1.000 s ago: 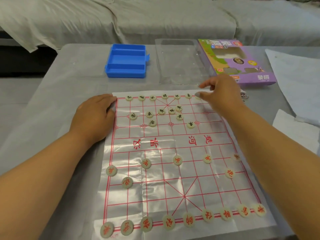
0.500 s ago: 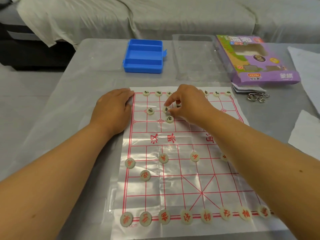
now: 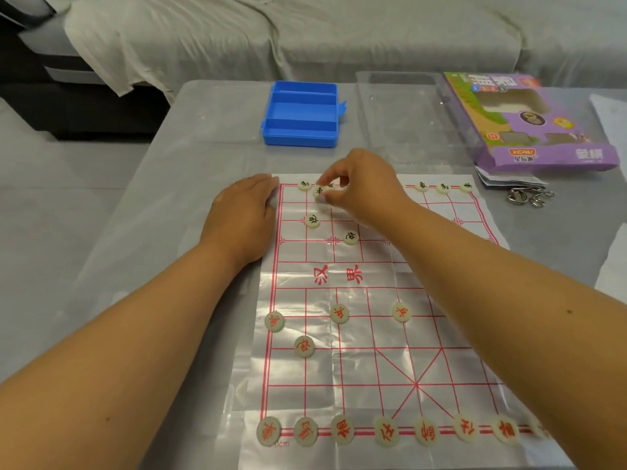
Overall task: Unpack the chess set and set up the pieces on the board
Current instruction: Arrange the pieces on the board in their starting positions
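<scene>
The right hand point(image 3: 364, 184) pinches a black piece point(image 3: 320, 191) just above the board's point(image 3: 373, 334) far-left rows, its grip clenched on it; the left hand point(image 3: 244, 215), nearer that corner, presses the edge flat.

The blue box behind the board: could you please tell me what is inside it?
The blue box lies open with bare blue compartments and no pieces visible. Its near wall hides the floor of the front compartment.

Bare board point(image 3: 373, 361) lies between the piece rows; a blue box point(image 3: 302, 113) and purple carton point(image 3: 529, 130) block the surface's far edge.
</scene>
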Motion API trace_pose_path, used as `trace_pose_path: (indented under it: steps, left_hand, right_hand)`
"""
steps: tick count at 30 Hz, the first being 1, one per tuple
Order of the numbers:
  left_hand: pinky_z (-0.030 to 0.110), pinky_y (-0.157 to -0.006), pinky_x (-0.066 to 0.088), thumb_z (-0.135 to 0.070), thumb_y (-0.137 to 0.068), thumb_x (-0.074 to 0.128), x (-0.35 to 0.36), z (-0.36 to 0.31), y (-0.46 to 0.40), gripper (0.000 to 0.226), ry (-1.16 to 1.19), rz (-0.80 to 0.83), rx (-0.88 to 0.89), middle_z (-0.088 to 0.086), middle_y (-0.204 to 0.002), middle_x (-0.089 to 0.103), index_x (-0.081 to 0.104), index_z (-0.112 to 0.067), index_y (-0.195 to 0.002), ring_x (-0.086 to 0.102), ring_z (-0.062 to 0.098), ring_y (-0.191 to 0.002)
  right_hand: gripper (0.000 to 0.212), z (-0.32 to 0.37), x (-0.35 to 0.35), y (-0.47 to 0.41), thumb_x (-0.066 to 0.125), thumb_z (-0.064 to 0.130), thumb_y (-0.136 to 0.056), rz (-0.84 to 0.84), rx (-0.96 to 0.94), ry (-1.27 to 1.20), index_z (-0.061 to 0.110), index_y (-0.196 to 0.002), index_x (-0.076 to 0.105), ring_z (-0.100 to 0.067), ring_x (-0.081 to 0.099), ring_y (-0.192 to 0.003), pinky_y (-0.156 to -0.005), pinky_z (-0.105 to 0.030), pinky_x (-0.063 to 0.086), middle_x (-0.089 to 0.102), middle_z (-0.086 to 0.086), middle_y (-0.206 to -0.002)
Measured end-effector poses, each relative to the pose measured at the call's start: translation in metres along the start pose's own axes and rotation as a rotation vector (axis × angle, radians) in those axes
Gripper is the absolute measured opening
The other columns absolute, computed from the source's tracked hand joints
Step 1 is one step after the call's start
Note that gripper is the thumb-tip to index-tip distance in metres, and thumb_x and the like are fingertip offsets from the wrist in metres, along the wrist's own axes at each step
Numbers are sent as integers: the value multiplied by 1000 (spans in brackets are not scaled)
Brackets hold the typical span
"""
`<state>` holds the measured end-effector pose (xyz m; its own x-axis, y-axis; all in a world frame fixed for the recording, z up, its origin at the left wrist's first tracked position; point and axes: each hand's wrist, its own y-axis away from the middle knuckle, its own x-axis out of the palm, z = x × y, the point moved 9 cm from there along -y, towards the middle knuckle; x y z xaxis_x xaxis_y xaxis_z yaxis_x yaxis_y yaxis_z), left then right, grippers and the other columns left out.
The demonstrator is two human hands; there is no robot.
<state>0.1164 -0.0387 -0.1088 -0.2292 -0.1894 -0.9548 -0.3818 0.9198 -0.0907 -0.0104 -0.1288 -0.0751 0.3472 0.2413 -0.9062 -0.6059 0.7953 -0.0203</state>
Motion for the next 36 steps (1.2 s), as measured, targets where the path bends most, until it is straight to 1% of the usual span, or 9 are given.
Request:
trace_pose_path:
  steps: [5, 8, 16, 21, 24, 27, 30, 32, 36]
  left_hand:
    - [38, -115, 28, -24, -100, 36, -2, 3, 0, 43, 48, -16, -25, 6, -147, 42, 42, -12, -141, 37, 23, -135]
    - [38, -115, 27, -22, -100, 36, -1, 5, -1, 43, 45, -21, -19, 7, -147, 42, 44, -10, -140, 36, 23, -135]
    - [37, -115, 27, -23, -101, 33, 0, 6, -2, 43, 37, -31, -29, 7, -147, 42, 43, -10, -141, 37, 23, -135]
    - [37, -115, 28, -24, -100, 34, -1, 5, -1, 44, 41, -25, -28, 7, -146, 43, 42, -10, -141, 37, 23, -134]
    - [38, -113, 31, -25, -100, 33, 0, 6, -1, 44, 43, -16, -20, 6, -145, 45, 44, -11, -140, 40, 23, -132]
    - [39, -112, 33, -25, -99, 33, -1, 5, 0, 44, 56, -8, -25, 6, -143, 47, 45, -11, -139, 41, 23, -131]
    - [37, -111, 33, -24, -100, 33, -4, 2, 1, 42, 59, -12, -24, 7, -141, 48, 47, -10, -137, 42, 23, -129]
    - [36, -111, 31, -24, -100, 33, -5, 1, 2, 42, 50, -19, -24, 7, -142, 47, 46, -10, -138, 41, 23, -131]
    - [35, -111, 30, -24, -100, 33, -4, 1, 2, 42, 44, -11, -29, 7, -142, 47, 46, -10, -138, 42, 23, -130]
  right_hand:
    - [28, 22, 12, -27, 67, 45, -80, -68, -15, 13, 35, -106, 67, -16, 53, -103, -91, -35, 44, 50, 9, -93]
    - [29, 32, 20, -37, 66, 45, -81, -72, -20, 47, 34, -108, 66, -17, 51, -107, -91, -34, 39, 57, 5, -105]
    - [33, 35, 30, -43, 66, 48, -80, -29, 15, 108, 34, -109, 66, -20, 46, -121, -97, -35, 35, 55, 2, -127]
    - [38, 26, 6, -34, 68, 48, -77, -45, 12, 10, 33, -112, 65, -16, 52, -113, -98, -36, 40, 60, 5, -115]
    - [33, 7, -24, -14, 69, 43, -78, -68, 31, -99, 30, -109, 68, -12, 56, -94, -93, -37, 46, 58, 8, -95]
    - [30, -12, -38, 8, 67, 38, -81, -53, 60, -163, 28, -109, 67, -5, 50, -74, -79, -26, 46, 52, 11, -83]
    - [30, -21, -32, 23, 67, 37, -82, 14, 79, -103, 29, -110, 67, -8, 49, -77, -73, -24, 40, 52, 8, -91]
    - [31, -21, -24, 28, 68, 38, -80, 51, 74, -70, 29, -109, 69, -9, 49, -77, -73, -26, 40, 55, 6, -93]
    - [32, -11, -1, 32, 70, 41, -77, 91, 38, 1, 31, -107, 70, -14, 49, -86, -91, -39, 46, 58, 3, -97]
